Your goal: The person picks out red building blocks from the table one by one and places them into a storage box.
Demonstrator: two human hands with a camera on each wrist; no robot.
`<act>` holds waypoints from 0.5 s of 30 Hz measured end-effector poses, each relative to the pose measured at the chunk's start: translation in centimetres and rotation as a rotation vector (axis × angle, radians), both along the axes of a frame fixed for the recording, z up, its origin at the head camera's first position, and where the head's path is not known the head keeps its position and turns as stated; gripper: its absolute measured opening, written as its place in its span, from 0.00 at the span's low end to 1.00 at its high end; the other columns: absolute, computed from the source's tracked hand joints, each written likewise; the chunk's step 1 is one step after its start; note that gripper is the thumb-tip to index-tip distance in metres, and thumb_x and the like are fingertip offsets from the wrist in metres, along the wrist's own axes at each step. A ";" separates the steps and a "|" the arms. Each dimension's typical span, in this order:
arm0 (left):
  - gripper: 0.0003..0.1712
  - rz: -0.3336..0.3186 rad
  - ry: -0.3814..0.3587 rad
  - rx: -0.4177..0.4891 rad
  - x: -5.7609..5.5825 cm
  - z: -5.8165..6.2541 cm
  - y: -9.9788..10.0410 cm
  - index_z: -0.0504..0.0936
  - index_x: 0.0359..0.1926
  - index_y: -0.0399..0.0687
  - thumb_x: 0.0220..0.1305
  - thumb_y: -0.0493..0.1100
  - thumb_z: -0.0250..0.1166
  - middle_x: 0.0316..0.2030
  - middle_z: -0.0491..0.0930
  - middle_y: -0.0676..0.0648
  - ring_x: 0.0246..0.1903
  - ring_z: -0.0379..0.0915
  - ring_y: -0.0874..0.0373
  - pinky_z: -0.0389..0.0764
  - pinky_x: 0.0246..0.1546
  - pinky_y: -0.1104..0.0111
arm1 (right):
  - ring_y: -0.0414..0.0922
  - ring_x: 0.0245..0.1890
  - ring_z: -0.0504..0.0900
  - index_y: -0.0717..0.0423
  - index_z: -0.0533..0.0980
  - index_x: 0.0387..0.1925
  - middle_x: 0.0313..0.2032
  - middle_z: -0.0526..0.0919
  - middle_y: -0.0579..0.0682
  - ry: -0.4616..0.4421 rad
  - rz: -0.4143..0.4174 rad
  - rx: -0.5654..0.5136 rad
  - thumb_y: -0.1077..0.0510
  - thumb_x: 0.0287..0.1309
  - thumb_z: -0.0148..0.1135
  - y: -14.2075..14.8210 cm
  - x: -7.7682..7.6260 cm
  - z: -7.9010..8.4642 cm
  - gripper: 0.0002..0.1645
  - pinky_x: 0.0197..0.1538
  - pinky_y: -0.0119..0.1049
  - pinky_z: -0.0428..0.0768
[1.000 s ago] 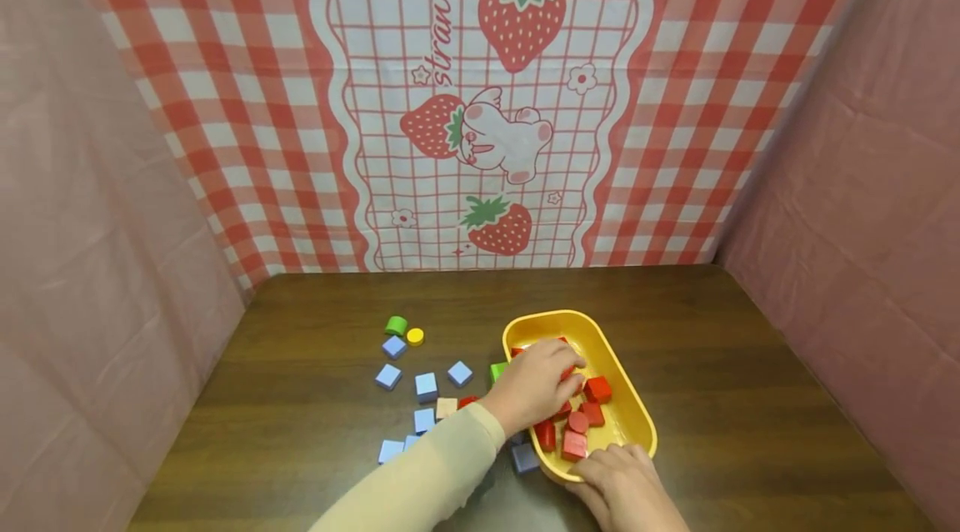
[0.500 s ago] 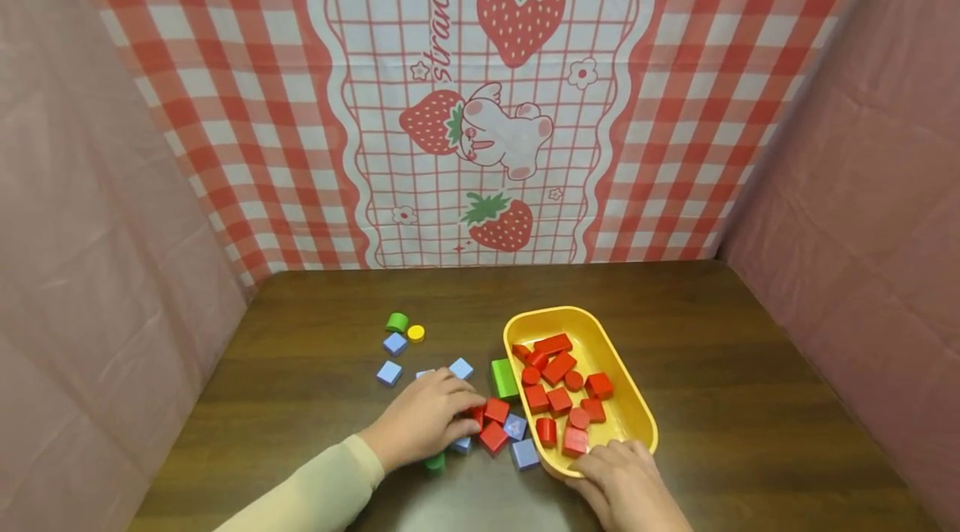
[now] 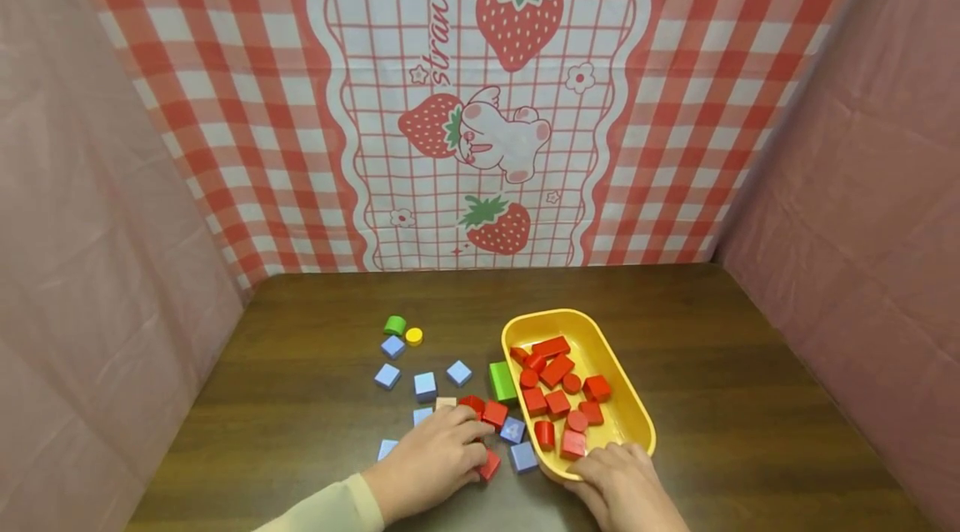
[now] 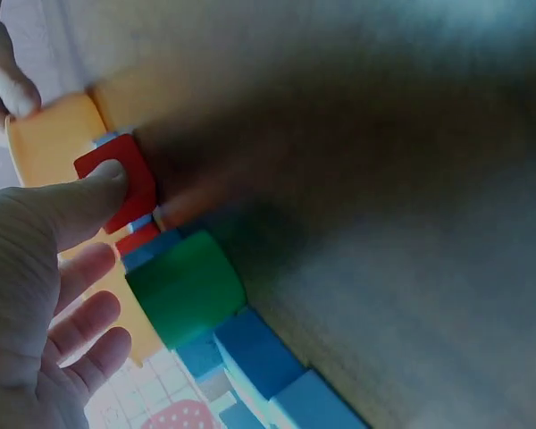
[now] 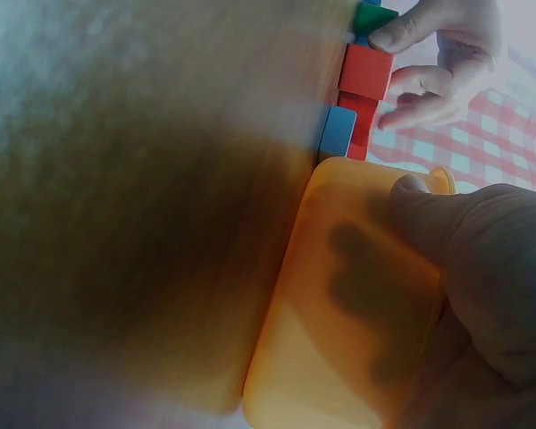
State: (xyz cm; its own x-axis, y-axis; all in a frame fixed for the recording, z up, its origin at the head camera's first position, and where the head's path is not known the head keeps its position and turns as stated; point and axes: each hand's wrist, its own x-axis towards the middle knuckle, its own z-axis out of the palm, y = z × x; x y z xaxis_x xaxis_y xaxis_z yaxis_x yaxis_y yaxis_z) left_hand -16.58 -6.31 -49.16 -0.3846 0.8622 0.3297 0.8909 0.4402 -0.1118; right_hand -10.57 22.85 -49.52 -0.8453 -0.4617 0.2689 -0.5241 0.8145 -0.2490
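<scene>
My left hand (image 3: 431, 461) is low over the loose blocks, left of the yellow tray. Its thumb and index finger pinch a red block (image 3: 489, 464); in the left wrist view the thumb lies flat on the face of this red block (image 4: 128, 183) and the other fingers are spread apart. My right hand (image 3: 621, 482) grips the near rim of the yellow tray (image 3: 637, 411), with the thumb over the rim in the right wrist view. Several red blocks (image 3: 557, 370) of different shapes lie inside the tray.
Blue cubes (image 3: 425, 386) are scattered left of the tray, two of them beside its wall. A green block (image 3: 503, 383) stands against the tray's left side. Farther back lie a green arch-shaped piece (image 3: 395, 325) and a yellow disc (image 3: 414, 337). A checked cloth (image 3: 285, 140) hangs behind.
The left hand has come out of the tray, back to the loose blocks on the left, then shifted slightly nearer to one red block. The right hand stays on the tray rim.
</scene>
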 end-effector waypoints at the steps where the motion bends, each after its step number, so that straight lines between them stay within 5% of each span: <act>1: 0.09 -0.003 0.009 -0.001 0.2 0.0 0.1 0.85 0.31 0.57 0.53 0.53 0.75 0.46 0.83 0.53 0.47 0.70 0.57 0.75 0.50 0.63 | 0.33 0.30 0.71 0.35 0.82 0.30 0.29 0.77 0.27 -0.004 -0.002 0.003 0.48 0.54 0.72 0.0 0.0 0.0 0.04 0.38 0.41 0.66; 9: 0.12 -0.022 0.021 0.030 0.5 0.3 0.1 0.81 0.29 0.58 0.55 0.55 0.74 0.31 0.82 0.60 0.40 0.70 0.61 0.71 0.42 0.66 | 0.32 0.30 0.71 0.35 0.82 0.29 0.28 0.77 0.27 0.055 0.008 -0.016 0.48 0.52 0.74 0.0 -0.1 -0.2 0.05 0.38 0.40 0.66; 15: 0.11 -0.035 0.025 0.200 0.1 3.1 0.2 0.81 0.30 0.56 0.54 0.52 0.75 0.34 0.83 0.59 0.42 0.70 0.60 0.72 0.45 0.63 | 0.33 0.30 0.71 0.35 0.82 0.29 0.28 0.77 0.26 -0.032 -0.005 0.000 0.47 0.55 0.71 0.1 -0.1 0.0 0.04 0.39 0.41 0.66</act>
State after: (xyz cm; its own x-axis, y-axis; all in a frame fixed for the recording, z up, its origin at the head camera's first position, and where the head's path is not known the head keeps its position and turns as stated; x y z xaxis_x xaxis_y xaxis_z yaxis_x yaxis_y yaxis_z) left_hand -16.45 -6.14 -46.07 -0.3451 0.7913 0.5047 0.9043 0.4244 -0.0471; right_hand -10.64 22.94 -49.52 -0.8558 -0.4573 0.2418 -0.5117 0.8172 -0.2653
